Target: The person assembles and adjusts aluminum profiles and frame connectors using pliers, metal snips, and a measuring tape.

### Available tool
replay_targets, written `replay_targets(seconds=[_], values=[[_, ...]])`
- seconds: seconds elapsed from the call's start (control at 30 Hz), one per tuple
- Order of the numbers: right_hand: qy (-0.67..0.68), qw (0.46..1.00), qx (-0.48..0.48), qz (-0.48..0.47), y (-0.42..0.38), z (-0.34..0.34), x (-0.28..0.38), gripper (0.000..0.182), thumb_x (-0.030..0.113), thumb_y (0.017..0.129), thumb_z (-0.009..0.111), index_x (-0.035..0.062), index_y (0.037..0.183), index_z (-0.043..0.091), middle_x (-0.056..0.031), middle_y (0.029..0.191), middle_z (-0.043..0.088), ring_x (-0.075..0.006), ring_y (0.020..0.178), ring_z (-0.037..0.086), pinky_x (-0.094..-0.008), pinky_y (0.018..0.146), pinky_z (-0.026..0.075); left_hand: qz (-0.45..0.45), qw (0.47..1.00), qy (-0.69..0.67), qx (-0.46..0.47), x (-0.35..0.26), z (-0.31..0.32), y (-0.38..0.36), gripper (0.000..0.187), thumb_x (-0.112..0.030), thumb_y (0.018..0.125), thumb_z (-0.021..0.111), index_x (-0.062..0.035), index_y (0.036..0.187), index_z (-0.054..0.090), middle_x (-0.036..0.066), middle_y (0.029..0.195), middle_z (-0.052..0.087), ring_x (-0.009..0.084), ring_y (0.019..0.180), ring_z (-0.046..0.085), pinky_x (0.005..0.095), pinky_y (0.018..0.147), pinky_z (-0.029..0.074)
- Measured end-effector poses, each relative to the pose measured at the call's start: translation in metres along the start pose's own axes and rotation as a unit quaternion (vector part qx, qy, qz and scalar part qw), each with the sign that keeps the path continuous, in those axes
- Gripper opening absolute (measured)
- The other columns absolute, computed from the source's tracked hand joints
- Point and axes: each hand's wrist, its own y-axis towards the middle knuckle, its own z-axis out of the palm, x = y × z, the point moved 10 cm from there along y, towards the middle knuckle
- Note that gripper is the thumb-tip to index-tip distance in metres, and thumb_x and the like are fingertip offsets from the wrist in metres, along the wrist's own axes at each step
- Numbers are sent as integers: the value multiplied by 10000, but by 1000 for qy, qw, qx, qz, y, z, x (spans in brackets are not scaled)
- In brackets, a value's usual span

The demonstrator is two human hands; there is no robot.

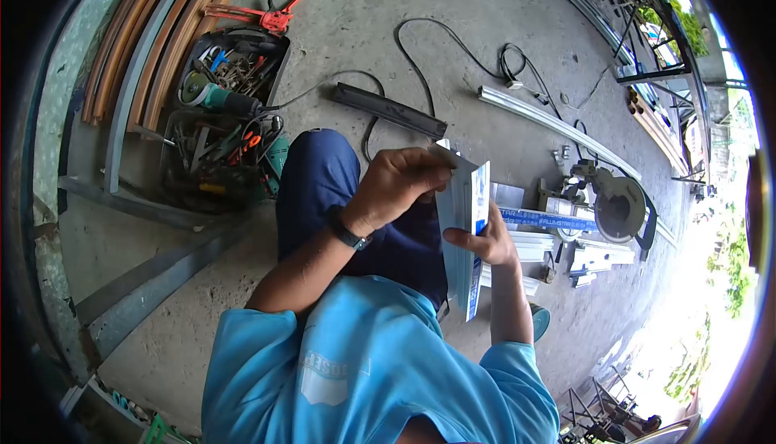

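My left hand [400, 185] is closed, with thumb and fingers pinched at the upper end of a light metal profile [459, 238]. A thin dark flat piece [455, 159] shows at that end, beside my fingertips. My right hand [489, 240] is wrapped round the right side of the same profile, its thumb across the front. White and blue film covers part of the profile's right side. The profile stands roughly upright in the view, in front of my knee. My right fingers are mostly hidden behind it.
Left of my knee are an open tool case [222, 149] and an angle grinder [218, 98]. Ahead lie a black bar [390, 110], cables and a long silver profile [558, 129]. A cutting saw [621, 208] stands at the right among cut profiles [600, 256].
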Motion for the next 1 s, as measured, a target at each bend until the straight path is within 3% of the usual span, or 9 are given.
replay_targets(seconds=[0.17, 0.37, 0.53, 0.63, 0.7, 0.83, 0.9, 0.97, 1.0], values=[[-21, 998, 14, 52, -1, 1, -15, 820, 186, 699, 806, 25, 1439, 492, -155, 1188, 657, -280, 1132, 632, -406, 1042, 471, 13, 996, 72, -44, 4, -8, 3, 159, -141, 986, 702, -18, 1075, 746, -4, 828, 700, 38, 678, 592, 211, 621, 491], [-39, 999, -29, -11, -1, -1, -13, 879, 195, 696, 823, 39, 1479, 455, -137, 1188, 664, -259, 1120, 644, -404, 1042, 477, 41, 997, 68, -16, 1, 1, 0, 122, -133, 994, 665, -28, 1039, 707, -14, 811, 681, 23, 654, 588, 205, 586, 486], [8, 1000, 3, 26, -9, -14, -29, 850, 255, 673, 865, 14, 1414, 526, -149, 1126, 706, -265, 1060, 673, -399, 990, 511, 127, 981, 56, -135, -31, -42, 0, 205, -261, 975, 681, -57, 991, 665, -26, 761, 621, 54, 657, 602, 219, 604, 514], [54, 998, -13, 20, -23, -34, -38, 842, 310, 641, 904, -19, 1344, 578, -173, 1091, 724, -279, 1007, 689, -403, 949, 532, 254, 882, 342, -204, -68, -78, -3, 144, -144, 959, 730, -61, 981, 615, -47, 844, 572, 21, 724, 477, 205, 616, 404], [98, 994, -37, 33, -36, -40, -40, 868, 333, 633, 914, -24, 1347, 575, -179, 1093, 723, -282, 1009, 689, -407, 954, 529, 224, 904, 306, -196, -60, -78, -2, 157, -128, 955, 736, -50, 989, 604, -47, 885, 575, 24, 760, 491, 203, 659, 422], [144, 986, -38, 69, -68, -49, -87, 1064, 458, 626, 949, -60, 1437, 493, -182, 1250, 668, -281, 1142, 629, -394, 1022, 478, 87, 963, 251, 42, -5, 0, 28, 150, -127, 970, 730, -45, 1047, 631, -35, 919, 598, 32, 802, 535, 200, 720, 448], [186, 982, -14, 37, -88, -44, -86, 1153, 519, 625, 960, -76, 1466, 441, -193, 1306, 635, -272, 1174, 606, -394, 1024, 477, 87, 971, 214, 60, 15, 10, 55, 149, -162, 1001, 695, -41, 1067, 640, -19, 916, 617, 41, 795, 557, 208, 717, 470], [336, 941, 27, 1, -120, -31, -88, 1243, 545, 661, 948, -75, 1532, 317, -198, 1381, 582, -243, 1277, 535, -393, 1052, 471, 15, 980, 188, 59, 38, 14, 91, 159, -188, 1030, 649, -37, 1077, 641, -2, 910, 630, 60, 771, 579, 224, 710, 492], [371, 928, -19, -21, -142, -32, -108, 1259, 549, 658, 949, -69, 1542, 299, -204, 1380, 583, -250, 1265, 555, -399, 1052, 477, -21, 976, 208, 60, 58, 11, 111, 195, -216, 1037, 629, -32, 1099, 648, 18, 919, 656, 68, 793, 605, 217, 714, 509]])
